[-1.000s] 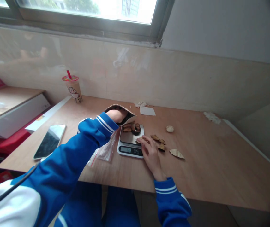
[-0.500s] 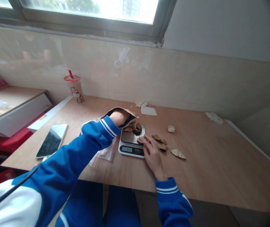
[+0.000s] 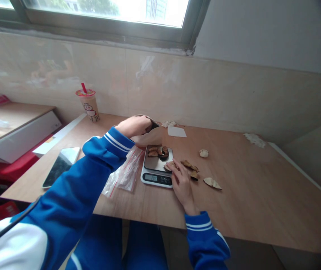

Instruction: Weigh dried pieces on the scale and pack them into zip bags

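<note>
My left hand [image 3: 137,126] is at the mouth of a tan paper bag [image 3: 150,137], its fingertips hidden inside, so their grip does not show. Just below the bag is a small white digital scale [image 3: 146,179] with a steel plate and a lit display. Several curled dark brown dried pieces [image 3: 157,151] lie at the back of the plate. Over the scale's front right corner, my right hand [image 3: 182,182] has its fingers closed on a light brown dried piece [image 3: 167,167]. Beside it on the table are more dried brown pieces [image 3: 190,165].
Clear zip bags [image 3: 123,174] lie left of the scale, and a phone [image 3: 60,167] farther left. A drink cup [image 3: 89,107] with a red straw stands at the back. Pale pieces [image 3: 212,183] and a whitish lump [image 3: 203,153] lie right. White paper [image 3: 177,131] rests near the wall.
My left hand has drawn up and left, partly out of the bag, and the bag has tilted upright, uncovering the zip bags and more of the scale plate. My right hand has barely moved.
</note>
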Motion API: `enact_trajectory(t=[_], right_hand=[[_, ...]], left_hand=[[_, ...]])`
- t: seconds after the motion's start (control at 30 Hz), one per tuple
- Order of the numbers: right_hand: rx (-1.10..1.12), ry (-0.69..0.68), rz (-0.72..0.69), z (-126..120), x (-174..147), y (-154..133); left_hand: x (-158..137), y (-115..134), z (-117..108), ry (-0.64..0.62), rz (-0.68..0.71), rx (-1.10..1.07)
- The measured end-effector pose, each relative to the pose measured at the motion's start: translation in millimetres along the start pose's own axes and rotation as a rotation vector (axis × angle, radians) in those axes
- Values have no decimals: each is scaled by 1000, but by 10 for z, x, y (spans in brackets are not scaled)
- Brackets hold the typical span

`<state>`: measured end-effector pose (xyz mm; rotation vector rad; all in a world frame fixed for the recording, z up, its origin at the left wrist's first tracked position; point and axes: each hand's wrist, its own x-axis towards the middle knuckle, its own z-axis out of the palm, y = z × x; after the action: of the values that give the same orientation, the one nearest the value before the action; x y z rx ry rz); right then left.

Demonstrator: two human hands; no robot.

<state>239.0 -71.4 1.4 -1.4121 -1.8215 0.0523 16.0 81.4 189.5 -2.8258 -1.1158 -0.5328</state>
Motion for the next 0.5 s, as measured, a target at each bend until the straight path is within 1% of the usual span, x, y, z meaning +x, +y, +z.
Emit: enact_trajectory(t=[0.03,0.07,0.1,0.13,0.17,0.23,0.27,0.3,0.33,0.37,0.4,0.43,0.5], right_hand=[[-4,4,-4,4,0,5],[-8,7,-7,8,-1,11],[-12,10,-10,11,-1,16],[-18,14,-11,14,-1,19],[-24,17,-12,16,-1,21],[-38,24,-8,18,-2,19],[-48,28,-1,17,-3,16],[-59,34,8,16,-4,11],[-68,39,19,14,-4,5],[-76,46,31,11,-5,0],[-80,51,42,9,-5,-3],[-81,57,53,6,-6,-5],[-78,74,72,-1,-9,0]], left_hand=[[11,-19,-94,-84,23,-6],[18,-31,-190,-103,30,-27],[22,-34,-284,-61,9,-47],[23,-25,-372,21,-21,-78],[21,-6,-449,153,-56,-122],[14,64,-554,499,-124,-254],[7,112,-574,679,-147,-343],[-3,167,-568,830,-157,-445],[-20,226,-536,931,-155,-556],[-45,289,-474,964,-142,-673],[-81,352,-384,918,-123,-790],[-129,416,-267,815,-111,-899],[-255,539,32,460,-119,-1078]])
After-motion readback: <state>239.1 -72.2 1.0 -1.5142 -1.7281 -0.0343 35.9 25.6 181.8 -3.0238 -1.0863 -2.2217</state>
